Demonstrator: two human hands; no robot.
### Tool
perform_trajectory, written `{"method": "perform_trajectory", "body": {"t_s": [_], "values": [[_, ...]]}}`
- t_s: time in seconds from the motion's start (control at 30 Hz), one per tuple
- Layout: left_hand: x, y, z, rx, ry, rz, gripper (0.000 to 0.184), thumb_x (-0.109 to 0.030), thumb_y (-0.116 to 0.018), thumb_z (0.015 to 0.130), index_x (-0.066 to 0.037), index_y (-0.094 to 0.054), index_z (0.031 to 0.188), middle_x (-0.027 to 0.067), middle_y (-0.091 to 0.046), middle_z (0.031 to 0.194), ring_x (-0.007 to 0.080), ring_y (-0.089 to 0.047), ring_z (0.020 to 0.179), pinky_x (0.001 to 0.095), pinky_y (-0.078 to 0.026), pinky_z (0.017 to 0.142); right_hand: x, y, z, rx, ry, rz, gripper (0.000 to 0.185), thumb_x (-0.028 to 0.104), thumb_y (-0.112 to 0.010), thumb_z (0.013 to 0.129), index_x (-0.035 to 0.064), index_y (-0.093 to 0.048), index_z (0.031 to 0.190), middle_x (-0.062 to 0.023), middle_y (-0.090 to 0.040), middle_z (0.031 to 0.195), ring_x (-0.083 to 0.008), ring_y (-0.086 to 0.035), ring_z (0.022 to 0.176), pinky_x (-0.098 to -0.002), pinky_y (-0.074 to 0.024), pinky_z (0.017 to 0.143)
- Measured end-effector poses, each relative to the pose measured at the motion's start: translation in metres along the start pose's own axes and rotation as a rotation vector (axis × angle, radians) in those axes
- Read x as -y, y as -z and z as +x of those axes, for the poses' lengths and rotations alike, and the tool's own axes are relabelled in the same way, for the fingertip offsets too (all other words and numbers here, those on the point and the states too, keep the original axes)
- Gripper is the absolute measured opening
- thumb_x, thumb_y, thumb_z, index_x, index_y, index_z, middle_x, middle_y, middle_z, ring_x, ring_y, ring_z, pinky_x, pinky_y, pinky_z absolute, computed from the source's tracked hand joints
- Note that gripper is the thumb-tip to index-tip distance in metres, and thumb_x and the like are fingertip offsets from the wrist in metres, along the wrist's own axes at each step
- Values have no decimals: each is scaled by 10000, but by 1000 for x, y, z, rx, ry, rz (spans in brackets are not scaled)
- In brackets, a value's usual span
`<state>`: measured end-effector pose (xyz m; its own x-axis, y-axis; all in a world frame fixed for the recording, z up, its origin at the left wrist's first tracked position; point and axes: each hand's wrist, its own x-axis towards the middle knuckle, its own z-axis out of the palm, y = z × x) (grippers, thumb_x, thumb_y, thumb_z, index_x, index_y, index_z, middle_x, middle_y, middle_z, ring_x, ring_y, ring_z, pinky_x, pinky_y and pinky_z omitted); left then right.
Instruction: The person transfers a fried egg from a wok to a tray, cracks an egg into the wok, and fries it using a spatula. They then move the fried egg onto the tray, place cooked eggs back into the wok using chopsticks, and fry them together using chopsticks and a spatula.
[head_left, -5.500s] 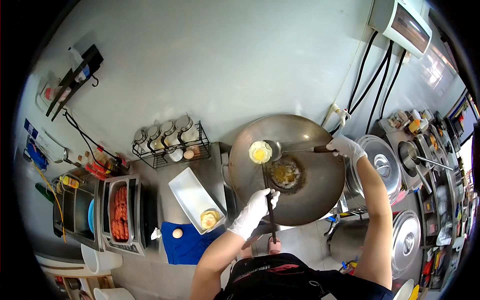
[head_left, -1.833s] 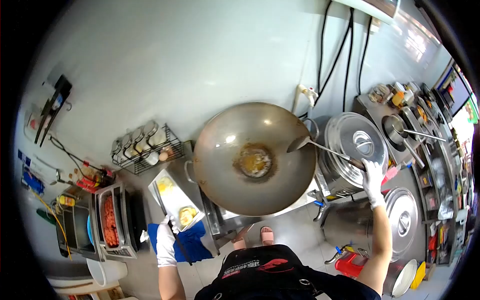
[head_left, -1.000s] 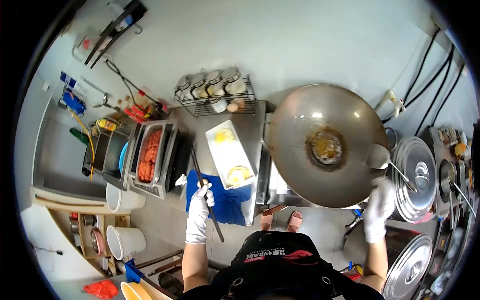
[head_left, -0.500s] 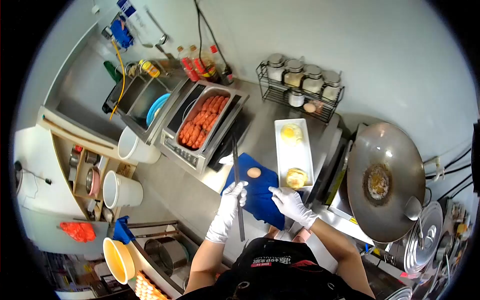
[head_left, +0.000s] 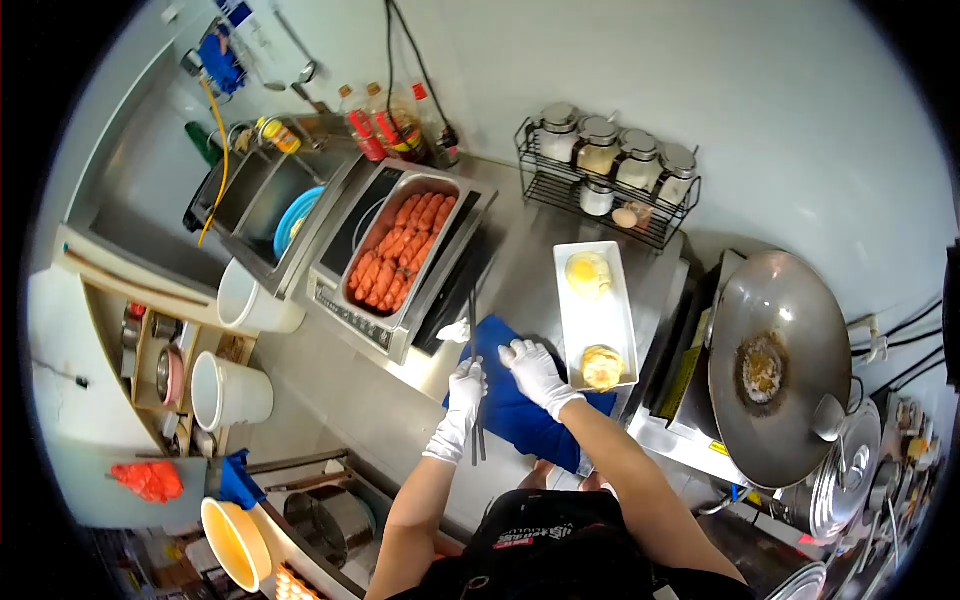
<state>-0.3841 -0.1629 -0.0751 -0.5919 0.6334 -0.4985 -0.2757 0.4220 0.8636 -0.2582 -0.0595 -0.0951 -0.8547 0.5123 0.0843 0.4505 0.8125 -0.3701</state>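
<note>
My left hand, in a white glove, is closed around a pair of long dark chopsticks, held lengthwise over the left edge of a blue cloth. My right hand, also gloved, is on that cloth with its fingers curled over an egg, which the hand hides. To its right stands a white rectangular plate bearing two fried eggs, one at the far end and a browner one at the near end.
A large wok with a ladle is at right. Left of the cloth, a metal tray of reddish sausages sits on a cooker. A rack of seasoning jars stands against the wall. The sink and several buckets are farther left.
My right hand has moved left from the cloth's right side onto the egg, which is now hidden. My left hand still holds the chopsticks. The view has shifted slightly.
</note>
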Motion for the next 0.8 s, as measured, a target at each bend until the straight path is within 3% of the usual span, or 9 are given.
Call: {"method": "perform_trajectory", "body": {"t_s": [0.1, 0.2, 0.27, 0.37, 0.4, 0.47, 0.5, 0.57, 0.8], "values": [[-11, -23, -7, 50, -129, -75, 235, -142, -514, 962, -25, -591, 1151, -35, -524, 708, 42, -455, 547, 187, -386, 471, 14, 41, -35, -249, -55, 328, 466, 124, -660, 777, 46, -520, 1215, -184, -562, 1117, -357, -546, 1023, -419, -443, 889], [-15, -53, -4, 131, -333, 201, 234, -133, -538, 952, -17, -605, 1143, -32, -525, 693, 41, -467, 551, 191, -396, 480, 19, 69, -92, -407, -196, 633, 527, 129, -710, 774, 38, -490, 1244, -195, -562, 1171, -374, -551, 1082, -431, -443, 935], [-25, -85, -2, 214, -138, 156, 245, -150, -565, 944, -34, -613, 1154, -33, -552, 723, 47, -476, 536, 198, -438, 466, 13, 87, -129, -507, -234, 581, 539, 125, -732, 754, 41, -485, 1226, -194, -578, 1131, -359, -583, 1032, -409, -479, 894], [-15, -133, 16, 204, -97, 284, 267, -164, -593, 924, -20, -607, 1148, -6, -594, 753, 55, -500, 510, 203, -448, 420, 7, 120, -186, -505, -421, 542, 521, 114, -745, 736, 35, -507, 1192, -185, -584, 1134, -355, -590, 1028, -400, -485, 893], [7, -146, 36, 160, -236, 341, 227, -146, -595, 913, -9, -629, 1092, 14, -607, 703, 78, -536, 511, 239, -445, 408, 7, 127, -204, -523, -486, 528, 522, 117, -751, 730, 33, -514, 1187, -182, -585, 1137, -356, -593, 1023, -402, -486, 891], [35, -162, 65, 111, -384, 551, 271, -268, -640, 824, -3, -678, 870, 190, -651, 678, 293, -644, 583, 394, -493, 567, 6, 146, -241, -541, -575, 575, 528, 144, -762, 731, 23, -521, 1185, -177, -590, 1132, -343, -597, 1025, -397, -482, 901], [32, -167, 63, 123, -309, 627, 320, -335, -622, 811, -20, -677, 786, 202, -637, 655, 350, -647, 626, 418, -490, 597, 7, 158, -258, -618, -580, 532, 528, 150, -763, 737, 20, -522, 1188, -180, -592, 1123, -343, -599, 1020, -393, -478, 904], [29, -179, 60, 8, -552, 790, 365, -341, -598, 828, 2, -650, 715, 207, -631, 640, 400, -642, 671, 447, -489, 601, 12, 195, -291, -751, -618, 467, 525, 143, -752, 757, 4, -513, 1204, -197, -582, 1124, -342, -589, 1037, -390, -463, 916], [8, -186, 57, 49, -695, 1135, 319, -248, -643, 756, 20, -664, 928, 276, -649, 848, 424, -637, 849, 471, -512, 761, -32, 231, -427, -1214, -1090, 47, 514, 22, -693, 784, -9, -510, 1263, -153, -550, 1253, -273, -531, 1146, -368, -406, 999]]}}
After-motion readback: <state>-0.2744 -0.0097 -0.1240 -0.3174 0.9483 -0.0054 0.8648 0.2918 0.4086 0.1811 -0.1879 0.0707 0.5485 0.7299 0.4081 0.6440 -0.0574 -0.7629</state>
